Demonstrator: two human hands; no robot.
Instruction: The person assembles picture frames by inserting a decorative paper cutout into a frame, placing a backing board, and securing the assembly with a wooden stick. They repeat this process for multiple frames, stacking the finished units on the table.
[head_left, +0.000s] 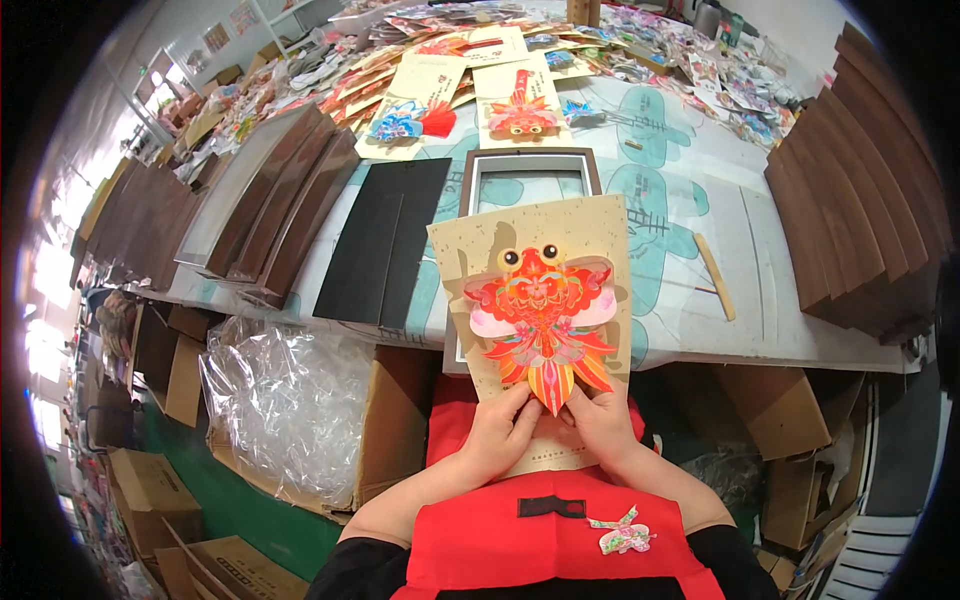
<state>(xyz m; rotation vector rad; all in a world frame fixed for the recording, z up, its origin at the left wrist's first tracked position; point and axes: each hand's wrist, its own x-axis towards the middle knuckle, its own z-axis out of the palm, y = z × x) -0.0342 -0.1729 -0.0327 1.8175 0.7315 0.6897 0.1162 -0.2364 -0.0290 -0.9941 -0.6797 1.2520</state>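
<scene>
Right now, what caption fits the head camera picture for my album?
Two hands, left hand and right hand, press a bright paper goldfish onto a tan card.

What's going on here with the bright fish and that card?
A person holds a tan card at the table's near edge, over an empty picture frame. Both hands, the left hand and right hand, press the tail of a red and orange paper goldfish onto it. Dark wooden boards are stacked at the right, with more fish cards beyond.
</scene>
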